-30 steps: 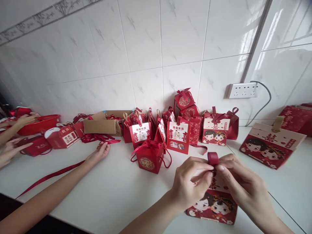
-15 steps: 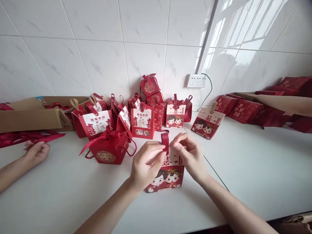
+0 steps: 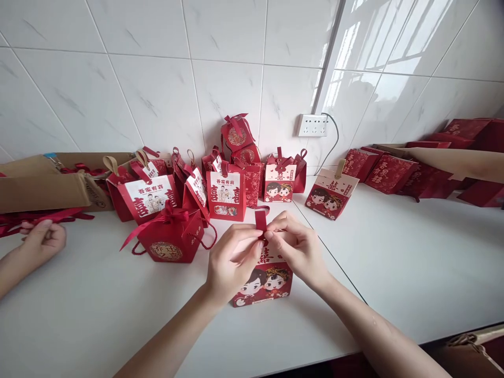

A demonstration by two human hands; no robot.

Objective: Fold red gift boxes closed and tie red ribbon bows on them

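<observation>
A red and cream gift box with two cartoon figures stands upright on the table in front of me. From its top rises a dark red ribbon, bent over in a loop. My left hand pinches the ribbon low down, from the left. The fingertips of my right hand close on the same ribbon from the right, touching it beside the left fingers. My hands cover the upper sides of the box.
Finished-looking red gift boxes stand along the wall. A red box with a bow is to the left. Another person's hand touches red ribbons by a cardboard box. Folded red boxes lie right, near another arm.
My right hand has moved left from the box's top edge onto the ribbon. The ribbon loop stands straighter. The whole view has shifted slightly.
</observation>
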